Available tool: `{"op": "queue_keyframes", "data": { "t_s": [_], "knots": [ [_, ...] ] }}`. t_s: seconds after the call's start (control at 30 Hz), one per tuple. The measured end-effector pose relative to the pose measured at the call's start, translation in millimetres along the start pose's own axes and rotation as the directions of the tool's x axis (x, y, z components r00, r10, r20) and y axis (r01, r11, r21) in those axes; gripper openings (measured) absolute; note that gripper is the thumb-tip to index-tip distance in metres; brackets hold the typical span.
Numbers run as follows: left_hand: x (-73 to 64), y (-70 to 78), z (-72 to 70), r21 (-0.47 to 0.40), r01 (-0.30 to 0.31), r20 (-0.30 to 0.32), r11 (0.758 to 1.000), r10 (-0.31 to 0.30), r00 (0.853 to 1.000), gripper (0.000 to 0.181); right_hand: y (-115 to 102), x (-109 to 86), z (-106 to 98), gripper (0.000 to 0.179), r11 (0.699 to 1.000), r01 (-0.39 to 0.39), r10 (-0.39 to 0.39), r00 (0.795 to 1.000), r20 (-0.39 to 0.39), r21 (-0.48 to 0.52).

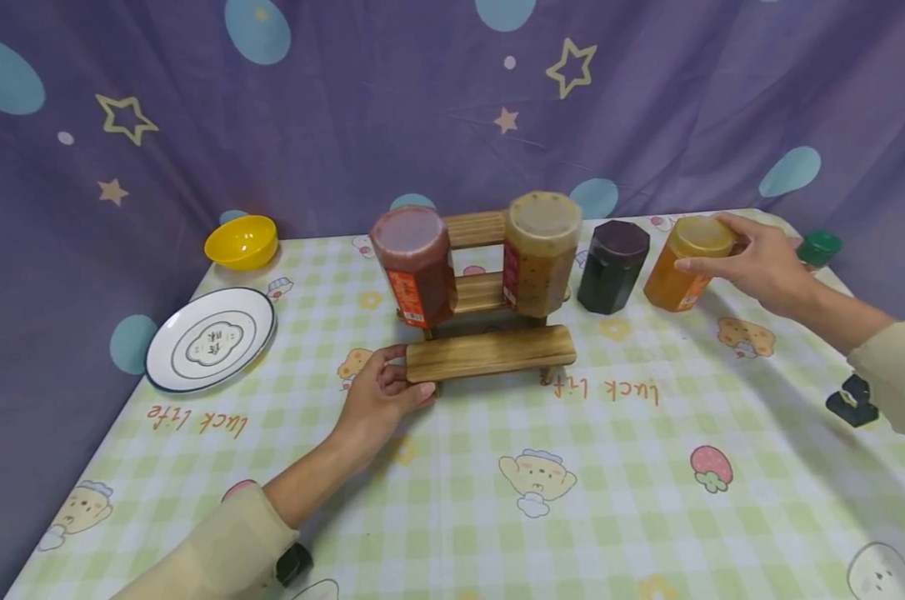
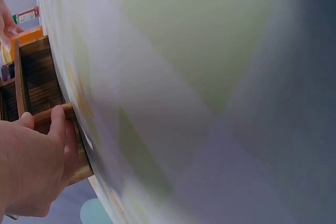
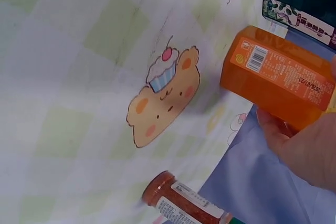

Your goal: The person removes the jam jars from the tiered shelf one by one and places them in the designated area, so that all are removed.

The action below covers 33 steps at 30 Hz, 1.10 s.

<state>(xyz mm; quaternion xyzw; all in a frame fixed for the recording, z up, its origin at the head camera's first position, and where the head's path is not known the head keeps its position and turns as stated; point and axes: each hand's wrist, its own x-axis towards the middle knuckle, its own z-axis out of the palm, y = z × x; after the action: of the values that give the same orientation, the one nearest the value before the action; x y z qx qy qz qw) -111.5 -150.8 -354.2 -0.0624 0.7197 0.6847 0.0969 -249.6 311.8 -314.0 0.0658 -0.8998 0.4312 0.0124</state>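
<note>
My left hand (image 1: 377, 404) pinches the left end of the lowest step of a three-tier wooden rack (image 1: 493, 352); the left wrist view shows thumb and fingers on its wooden frame (image 2: 39, 85). On the rack stand a jar of red sauce (image 1: 415, 267) and a jar of yellowish, speckled sauce (image 1: 541, 258). My right hand (image 1: 771, 262) grips an orange jar with a yellow lid (image 1: 677, 275) near its top. That jar's printed label shows in the right wrist view (image 3: 286, 69). Just left of it stands a dark jar (image 1: 613, 271) on the tablecloth.
A green-lidded bottle (image 1: 820, 246) stands behind my right hand; its reddish contents show in the right wrist view (image 3: 184, 200). At the left lie a white plate (image 1: 171, 337) and a yellow bowl (image 1: 242, 243). A purple curtain (image 1: 392, 108) hangs behind the table.
</note>
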Motion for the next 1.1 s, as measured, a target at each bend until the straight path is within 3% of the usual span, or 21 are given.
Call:
{"op": "queue_keyframes", "data": {
  "t_s": [0.27,0.53,0.77,0.9,1.1],
  "knots": [
    [-0.1,-0.1,-0.2,0.003,-0.003,-0.005,1.0,0.003,1.0,0.066,-1,0.2,-4,0.076,0.994,0.05,-0.046,0.998,0.04,-0.096],
    [-1.0,0.7,1.1,0.006,-0.001,0.003,1.0,0.001,1.0,0.065,-18,3.6,-22,0.09,0.986,0.008,0.016,0.99,0.142,-0.169],
    [-2.9,-1.1,0.4,0.001,-0.004,0.004,1.0,0.004,1.0,0.066,-52,5.7,-33,0.082,0.995,0.036,-0.031,0.998,0.054,-0.092],
    [-2.5,-1.3,-0.6,-0.011,-0.006,0.004,1.0,0.007,1.0,0.066,-74,5.6,-27,0.076,0.995,0.085,-0.085,0.996,0.017,-0.049],
    [-0.9,-0.4,-0.9,-0.01,-0.004,0.008,1.0,0.004,1.0,0.065,-103,1.7,-14,0.068,0.984,0.163,-0.166,0.986,0.03,0.071]
  ]
}}
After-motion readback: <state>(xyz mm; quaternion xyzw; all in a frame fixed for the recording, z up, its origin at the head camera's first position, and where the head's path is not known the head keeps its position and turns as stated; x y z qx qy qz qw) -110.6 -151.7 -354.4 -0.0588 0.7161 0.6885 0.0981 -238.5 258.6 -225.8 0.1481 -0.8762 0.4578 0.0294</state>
